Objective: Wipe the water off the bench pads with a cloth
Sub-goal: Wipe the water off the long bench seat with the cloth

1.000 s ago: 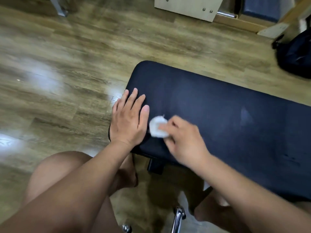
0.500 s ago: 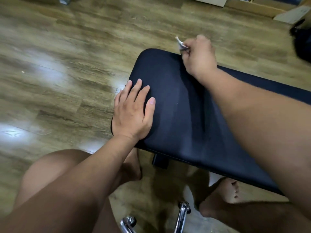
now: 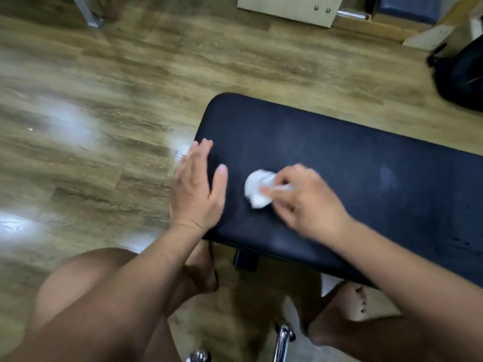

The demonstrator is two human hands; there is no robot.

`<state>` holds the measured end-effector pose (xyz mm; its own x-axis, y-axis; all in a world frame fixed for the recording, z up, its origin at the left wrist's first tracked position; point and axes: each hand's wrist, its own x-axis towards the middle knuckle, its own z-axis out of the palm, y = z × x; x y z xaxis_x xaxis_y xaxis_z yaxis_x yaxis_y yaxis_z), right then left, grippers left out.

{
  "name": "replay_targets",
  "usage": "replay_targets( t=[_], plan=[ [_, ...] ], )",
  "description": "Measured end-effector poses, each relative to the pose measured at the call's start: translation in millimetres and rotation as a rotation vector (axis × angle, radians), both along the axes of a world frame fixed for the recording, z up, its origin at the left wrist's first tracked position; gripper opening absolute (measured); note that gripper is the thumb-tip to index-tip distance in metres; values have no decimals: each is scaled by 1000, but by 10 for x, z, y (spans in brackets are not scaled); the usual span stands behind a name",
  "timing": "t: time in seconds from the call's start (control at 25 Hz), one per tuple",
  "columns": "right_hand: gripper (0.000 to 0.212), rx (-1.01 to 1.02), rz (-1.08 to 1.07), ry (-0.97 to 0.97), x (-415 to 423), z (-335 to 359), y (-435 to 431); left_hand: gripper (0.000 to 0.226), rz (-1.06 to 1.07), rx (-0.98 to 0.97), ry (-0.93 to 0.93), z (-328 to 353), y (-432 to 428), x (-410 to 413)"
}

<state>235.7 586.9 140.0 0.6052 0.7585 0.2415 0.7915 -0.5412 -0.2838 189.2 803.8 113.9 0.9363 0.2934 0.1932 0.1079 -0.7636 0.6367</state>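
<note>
A glossy wood-look floor [image 3: 109, 105] surrounds the dark padded bench pad [image 3: 352, 163], the surface being cleaned. The right hand [image 3: 305, 202] has its grip clamped on a small, wadded white cloth [image 3: 257, 189], pressed against the surface near its left end, just beside the left hand [image 3: 196, 189], which lies flat with fingers apart over the surface's end edge, holding nothing. The risk, as a judgement, lies in the cloth's size: such a small wad may soak through and smear water rather than lift it. Faint paler patches further right [image 3: 388, 176] could be missed, and drips may reach the slick floor beside the person's bare feet.
</note>
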Motion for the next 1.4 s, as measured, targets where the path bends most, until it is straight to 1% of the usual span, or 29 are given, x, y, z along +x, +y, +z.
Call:
replay_targets(
  t=[0.04, 0.08, 0.12, 0.16, 0.2, 0.24, 0.28, 0.32, 0.4, 0.44, 0.52, 0.56, 0.64, 0.76, 0.88, 0.92, 0.96, 1.04, 1.12, 1.2, 1.28, 1.4],
  plan=[
    [24, 14, -113, -25, 301, -13, -80, 65, -46, 149, 76, 17, -27, 1],
    [23, 12, -254, -8, 591, -8, -134, 67, -85, 281, 158, 35, -49, 15],
    [21, 18, -408, 21, 828, -14, -156, 68, -112, 354, 230, 53, -68, 33],
    [20, 53, -552, 63, 1004, -25, -110, 68, -124, 376, 267, 77, -75, 61],
    [21, 112, -636, 106, 1127, -44, 17, 67, -128, 385, 257, 113, -68, 138],
    [22, 169, -642, 124, 1193, -71, 230, 65, -132, 394, 224, 155, -75, 250],
    [23, 197, -603, 136, 1217, -94, 495, 64, -137, 397, 196, 183, -104, 387],
    [24, 192, -548, 179, 1205, -95, 752, 66, -146, 389, 193, 199, -156, 529],
    [31, 101, -453, 256, 1195, -46, 1020, 74, -140, 381, 253, 169, -295, 699],
    [35, 39, -418, 229, 1212, -19, 986, 74, -128, 397, 258, 136, -346, 708],
    [37, -30, -373, 97, 1185, -40, 683, 68, -125, 432, 238, 79, -373, 660],
    [34, -24, -380, 45, 1141, -68, 525, 66, -119, 449, 224, 62, -360, 639],
    [32, 5, -430, 20, 1081, -134, 396, 64, -99, 467, 202, 41, -348, 636],
    [35, -25, -490, 81, 1254, -157, 759, 64, -109, 494, 195, 34, -377, 678],
    [37, -193, -364, 303, 1614, -32, 1293, 62, -101, 524, 191, 38, -337, 670],
    [38, -251, -334, 336, 1718, 7, 1380, 60, -98, 528, 182, 39, -334, 677],
    [37, -296, -331, 348, 1761, 64, 1374, 58, -91, 532, 172, 36, -336, 680],
    [33, -340, -395, 304, 1654, 113, 1112, 59, -96, 513, 164, 37, -341, 665],
    [28, -334, -554, 179, 1404, 159, 734, 61, -100, 509, 137, 31, -338, 665],
    [23, -324, -659, 127, 1211, 183, 564, 62, -95, 508, 129, 5, -337, 674],
    [23, -274, -663, 160, 1285, 157, 716, 61, -100, 508, 122, -4, -327, 684],
    [29, -251, -533, 339, 1562, 166, 1266, 58, -110, 491, 114, -6, -312, 693]
  ],
)
